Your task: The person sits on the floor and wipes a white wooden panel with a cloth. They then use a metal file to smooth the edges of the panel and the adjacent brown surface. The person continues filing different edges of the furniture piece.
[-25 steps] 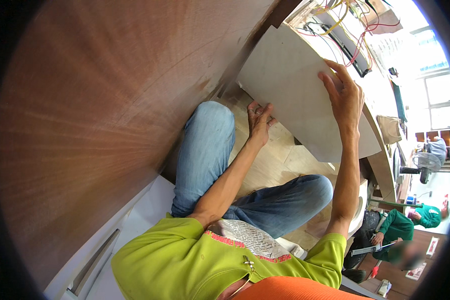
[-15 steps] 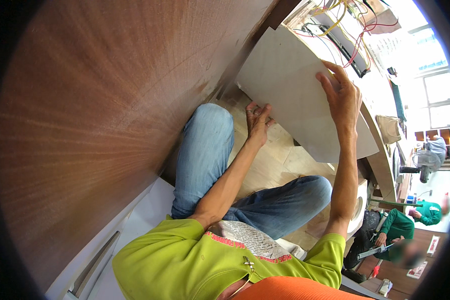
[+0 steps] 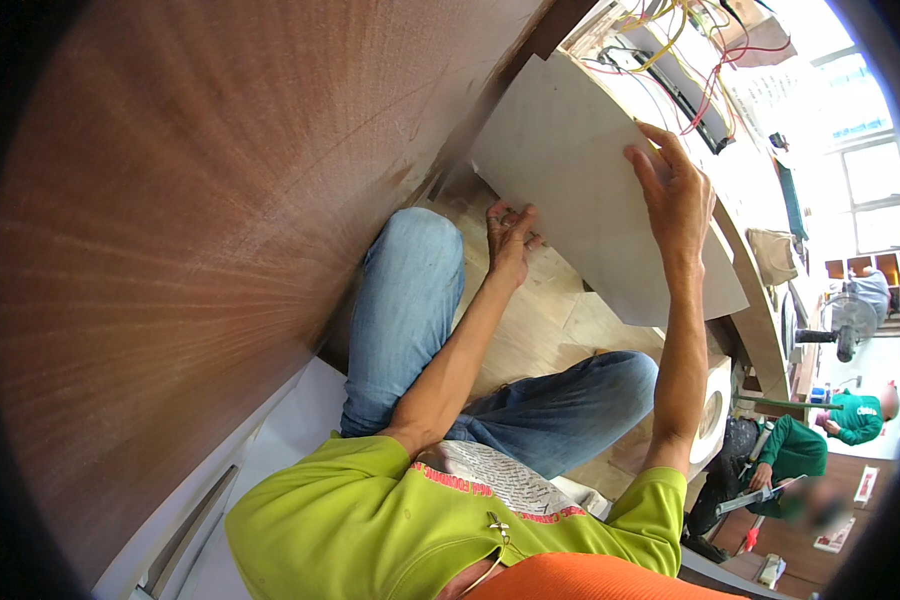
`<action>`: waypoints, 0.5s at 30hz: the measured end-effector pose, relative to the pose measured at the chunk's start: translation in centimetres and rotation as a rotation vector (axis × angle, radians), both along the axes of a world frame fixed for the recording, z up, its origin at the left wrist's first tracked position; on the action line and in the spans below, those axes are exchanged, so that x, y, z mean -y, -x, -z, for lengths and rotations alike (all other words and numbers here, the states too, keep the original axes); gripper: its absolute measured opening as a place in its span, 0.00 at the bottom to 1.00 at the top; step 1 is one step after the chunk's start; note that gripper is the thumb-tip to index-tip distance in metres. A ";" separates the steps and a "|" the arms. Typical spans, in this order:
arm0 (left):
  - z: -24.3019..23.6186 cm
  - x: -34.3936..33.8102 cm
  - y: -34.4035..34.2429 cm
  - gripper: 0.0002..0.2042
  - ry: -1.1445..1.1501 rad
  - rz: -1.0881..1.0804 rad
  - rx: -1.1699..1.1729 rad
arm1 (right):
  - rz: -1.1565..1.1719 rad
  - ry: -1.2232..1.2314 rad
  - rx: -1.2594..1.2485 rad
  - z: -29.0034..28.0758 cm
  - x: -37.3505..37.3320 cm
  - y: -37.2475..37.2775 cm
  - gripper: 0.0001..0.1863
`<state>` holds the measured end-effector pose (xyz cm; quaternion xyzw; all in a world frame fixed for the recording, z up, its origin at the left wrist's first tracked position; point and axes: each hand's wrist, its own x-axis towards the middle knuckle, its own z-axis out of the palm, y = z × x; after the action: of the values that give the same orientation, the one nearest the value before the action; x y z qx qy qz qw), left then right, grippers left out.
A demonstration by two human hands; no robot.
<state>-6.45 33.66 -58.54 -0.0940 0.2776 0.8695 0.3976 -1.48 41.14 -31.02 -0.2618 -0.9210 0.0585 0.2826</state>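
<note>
Fingers [image 3: 664, 142] of my right hand [image 3: 680, 210] grip a pale panel [image 3: 575, 160] by its upper edge | my left hand [image 3: 510, 245] at its lower edge, hold unclear

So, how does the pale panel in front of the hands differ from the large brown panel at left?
The pale panel is plain greyish white; the brown panel has streaked, wood-like grain. The right hand grips the pale panel's upper edge; no hand touches the brown panel. Both show broad faces.
</note>
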 end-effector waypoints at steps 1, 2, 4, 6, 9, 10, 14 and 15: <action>-0.1 0.0 0.0 0.31 0.005 -0.006 0.001 | 0.007 0.004 0.002 0.0 0.1 0.0 0.16; -0.1 0.0 0.1 0.31 0.009 -0.015 0.000 | 0.011 0.009 0.003 0.0 0.1 0.1 0.16; 0.0 0.0 0.2 0.31 0.011 -0.025 0.001 | 0.013 -0.003 0.006 0.0 0.2 0.1 0.16; -0.2 0.1 0.2 0.31 0.009 -0.026 0.007 | 0.023 -0.008 0.014 0.0 0.1 0.1 0.16; 0.2 0.1 0.4 0.32 0.020 0.018 0.000 | 0.034 -0.008 0.030 -0.3 0.1 0.2 0.16; 0.4 -0.1 0.4 0.32 0.013 0.013 0.001 | 0.033 -0.005 0.031 -0.4 0.2 0.2 0.16; 0.3 -0.2 0.2 0.32 0.009 0.006 0.013 | 0.021 0.013 -0.001 0.1 -0.1 0.1 0.16; 0.1 -0.1 0.2 0.32 0.014 0.005 0.018 | 0.023 0.011 0.000 0.2 -0.1 0.1 0.16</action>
<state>-6.60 33.78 -58.64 -0.1041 0.2803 0.8656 0.4018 -1.58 41.29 -31.21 -0.2741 -0.9175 0.0604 0.2819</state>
